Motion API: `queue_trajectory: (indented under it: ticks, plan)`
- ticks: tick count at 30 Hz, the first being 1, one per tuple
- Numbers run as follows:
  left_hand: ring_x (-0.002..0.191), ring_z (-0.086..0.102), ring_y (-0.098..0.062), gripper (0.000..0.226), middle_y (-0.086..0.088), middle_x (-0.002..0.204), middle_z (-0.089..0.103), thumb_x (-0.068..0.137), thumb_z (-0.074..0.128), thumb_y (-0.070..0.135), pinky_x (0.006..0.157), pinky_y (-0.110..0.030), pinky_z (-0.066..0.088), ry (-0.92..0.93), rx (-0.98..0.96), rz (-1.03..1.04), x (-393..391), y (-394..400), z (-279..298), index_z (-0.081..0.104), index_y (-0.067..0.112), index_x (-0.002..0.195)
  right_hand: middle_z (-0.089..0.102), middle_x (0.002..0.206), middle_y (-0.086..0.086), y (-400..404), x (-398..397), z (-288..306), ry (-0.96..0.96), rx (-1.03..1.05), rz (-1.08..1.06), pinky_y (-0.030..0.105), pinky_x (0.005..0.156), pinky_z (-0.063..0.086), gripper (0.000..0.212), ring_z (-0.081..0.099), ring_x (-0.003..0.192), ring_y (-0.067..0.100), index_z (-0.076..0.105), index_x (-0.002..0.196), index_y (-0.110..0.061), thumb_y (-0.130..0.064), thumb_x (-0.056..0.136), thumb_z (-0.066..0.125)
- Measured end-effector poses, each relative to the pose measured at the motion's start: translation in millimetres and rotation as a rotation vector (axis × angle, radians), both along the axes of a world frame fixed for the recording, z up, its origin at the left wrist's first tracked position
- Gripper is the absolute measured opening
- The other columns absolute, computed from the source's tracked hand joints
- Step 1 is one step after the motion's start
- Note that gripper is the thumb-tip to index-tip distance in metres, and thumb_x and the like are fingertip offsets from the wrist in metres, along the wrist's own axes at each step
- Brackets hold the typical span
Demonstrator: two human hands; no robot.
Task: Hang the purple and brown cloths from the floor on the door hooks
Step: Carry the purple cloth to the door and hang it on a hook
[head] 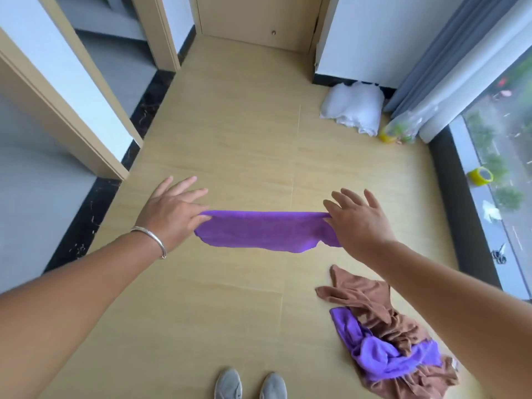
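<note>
Soft purple microfibre cloth stretched crosswise between left hand and right hand, each pinching a top corner; closed beige wooden door straight ahead, well apart.

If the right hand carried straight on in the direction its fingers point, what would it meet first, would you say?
The right hand, pinching the stretched purple cloth, points ahead over bare floor. The way looks free up to the closed door, though depth is hard to judge.
</note>
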State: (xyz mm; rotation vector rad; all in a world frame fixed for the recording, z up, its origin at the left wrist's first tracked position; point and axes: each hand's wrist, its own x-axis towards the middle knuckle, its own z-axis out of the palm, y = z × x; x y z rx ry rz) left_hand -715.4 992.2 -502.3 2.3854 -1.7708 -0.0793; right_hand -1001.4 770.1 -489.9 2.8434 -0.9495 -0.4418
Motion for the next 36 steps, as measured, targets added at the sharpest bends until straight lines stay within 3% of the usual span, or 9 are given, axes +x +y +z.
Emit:
queue_trajectory:
  ticks: [5,11,17,24,36]
  plan:
    - [0.140,0.032,-0.017,0.021,0.006,0.134,0.057,0.093,0.059,0.036,0.118,-0.043,0.012,-0.051,-0.098,0.002,10,-9,143,0.075,0.029,0.104,0.031,0.153,-0.011,2,-4,142,-0.137,-0.058,-0.016,0.041,0.118,0.008,0.043,0.016,0.146,0.011,0.038,0.140,-0.030,-0.043,0.103,0.022]
    - [0.144,0.022,-0.010,0.028,0.016,0.138,0.052,0.097,0.044,0.046,0.118,-0.040,0.003,-0.228,-0.170,0.026,16,-21,306,0.068,0.041,0.110,0.041,0.146,-0.014,-4,-6,298,-0.296,-0.273,0.016,0.042,0.117,0.009,0.041,0.020,0.144,0.010,0.047,0.134,-0.035,-0.046,0.102,0.024]
    - [0.144,0.021,-0.011,0.033,0.014,0.140,0.050,0.098,0.039,0.047,0.118,-0.044,0.003,-0.407,-0.238,0.073,-1,-17,431,0.068,0.038,0.111,0.044,0.145,-0.011,1,-18,416,-0.408,-0.456,0.026,0.045,0.116,0.010,0.041,0.022,0.144,0.013,0.050,0.134,-0.036,-0.045,0.101,0.026]
    - [0.142,0.024,-0.014,0.036,0.013,0.140,0.050,0.099,0.034,0.048,0.118,-0.047,0.006,-0.542,-0.278,0.129,-19,-5,515,0.066,0.041,0.113,0.038,0.148,-0.011,22,-32,501,-0.455,-0.573,0.053,0.047,0.117,0.009,0.039,0.016,0.145,0.013,0.042,0.138,-0.034,-0.038,0.103,0.027]
    - [0.141,0.025,-0.009,0.039,0.021,0.127,0.057,0.102,0.028,0.044,0.118,-0.046,0.005,-0.660,-0.309,0.242,-43,-3,588,0.064,0.036,0.116,0.038,0.148,-0.012,13,-49,576,-0.542,-0.612,0.128,0.047,0.118,0.011,0.037,0.017,0.146,0.015,0.043,0.138,-0.036,-0.038,0.102,0.033]
